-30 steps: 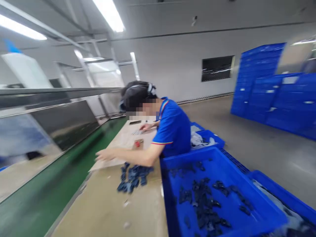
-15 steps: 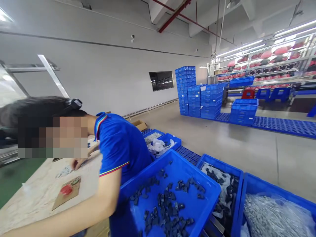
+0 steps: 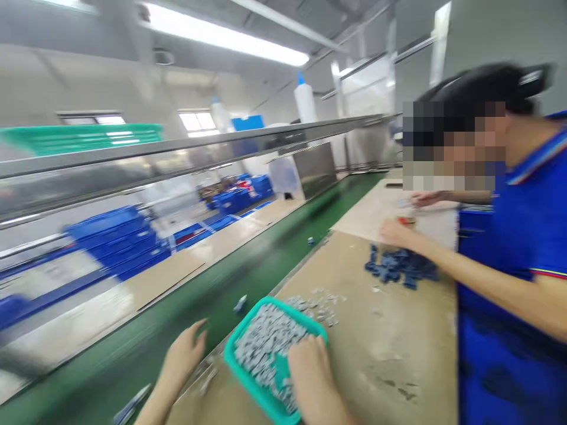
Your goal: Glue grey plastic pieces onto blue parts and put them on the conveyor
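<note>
My left hand (image 3: 188, 348) is over the green conveyor belt, left of a small tray, with its thumb and fingers apart and nothing visible in them. Small grey pieces fill much of the green plastic tray (image 3: 248, 378), and part of its bottom shows. My right hand (image 3: 312, 369) lies over the tray's right side with fingers curled downward; the fingertips are hidden, so what they hold cannot be made out. More grey pieces (image 3: 316, 307) are scattered on the brown board just beyond the tray. A blurred small part (image 3: 240, 304) rests on the belt nearby.
At right, a co-worker in a blue shirt (image 3: 527, 224) leans over the bench, both hands near small parts. Dark blue pieces (image 3: 398, 265) lie in a heap before that person. The green belt (image 3: 283, 242) runs along the left; a metal rail (image 3: 177, 150) crosses above it.
My view has swung left from the blue bins on the floor to the bench and belt. Both my hands and the green tray are now in sight; the co-worker appears at right.
</note>
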{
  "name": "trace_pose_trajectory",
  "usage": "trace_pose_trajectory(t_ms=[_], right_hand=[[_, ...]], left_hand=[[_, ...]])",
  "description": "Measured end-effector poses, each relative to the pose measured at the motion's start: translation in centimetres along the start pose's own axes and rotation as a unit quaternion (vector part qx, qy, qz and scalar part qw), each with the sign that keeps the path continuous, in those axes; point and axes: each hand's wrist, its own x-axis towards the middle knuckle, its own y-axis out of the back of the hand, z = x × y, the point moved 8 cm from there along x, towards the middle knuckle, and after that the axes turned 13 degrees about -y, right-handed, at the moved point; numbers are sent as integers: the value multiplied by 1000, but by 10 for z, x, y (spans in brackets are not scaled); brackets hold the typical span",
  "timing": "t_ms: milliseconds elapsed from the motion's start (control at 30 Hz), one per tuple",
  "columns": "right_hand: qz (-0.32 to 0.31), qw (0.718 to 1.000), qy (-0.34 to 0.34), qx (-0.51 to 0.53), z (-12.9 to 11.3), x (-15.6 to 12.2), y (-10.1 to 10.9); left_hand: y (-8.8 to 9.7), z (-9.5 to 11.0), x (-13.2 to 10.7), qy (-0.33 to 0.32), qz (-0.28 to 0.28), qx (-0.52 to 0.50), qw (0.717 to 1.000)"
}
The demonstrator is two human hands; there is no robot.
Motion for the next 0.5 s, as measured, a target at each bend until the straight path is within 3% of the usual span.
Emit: trace_pose_trajectory(t_ms=[67, 133, 333, 500], right_hand=[[64, 987, -92, -116, 17, 6, -1], [74, 980, -106, -152, 21, 8, -4], [102, 987, -46, -119, 11, 10, -10], [97, 991, 3, -92, 4, 0, -13]], left_hand=[[-10, -31, -1, 31, -44, 28, 998], [-26, -47, 5, 37, -78, 36, 996], [-63, -50, 29, 54, -111, 21, 992], [-60, -51, 20, 78, -97, -32, 992]])
